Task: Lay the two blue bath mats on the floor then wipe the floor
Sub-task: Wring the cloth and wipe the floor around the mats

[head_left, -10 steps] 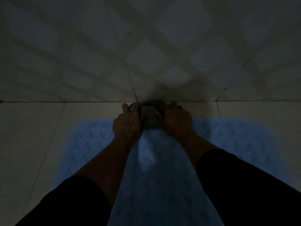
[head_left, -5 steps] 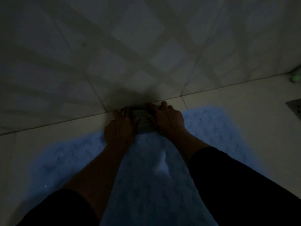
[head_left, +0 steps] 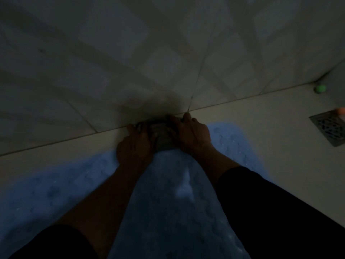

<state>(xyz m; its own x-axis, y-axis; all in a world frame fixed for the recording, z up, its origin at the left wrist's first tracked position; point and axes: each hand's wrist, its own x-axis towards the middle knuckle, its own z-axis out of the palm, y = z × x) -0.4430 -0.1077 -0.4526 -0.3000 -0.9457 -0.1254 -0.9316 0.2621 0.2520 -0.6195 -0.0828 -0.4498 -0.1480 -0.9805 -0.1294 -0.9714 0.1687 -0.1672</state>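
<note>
The blue bath mat (head_left: pixel 56 187) lay flat on the floor (head_left: pixel 270 128) near the wall. The left hand (head_left: pixel 135 146) and right hand (head_left: pixel 192 133) both gripped a grey cloth (head_left: pixel 162 137) at the wall's foot. Wiping seemed under way; the next stroke likely needed pressure along the floor.

Dim light. Grey cloth (head_left: pixel 163 136) gripped between both hands: soft, ribbed, matt. Blue bath mat (head_left: pixel 61 186) below the grip: rubbery, dimpled, faint glints. Floor (head_left: pixel 270 128) and wall (head_left: pixel 112 62) tiles: smooth, dull sheen. Drain grate (head_left: pixel 329 128) far right of grip: perforated metal.
</note>
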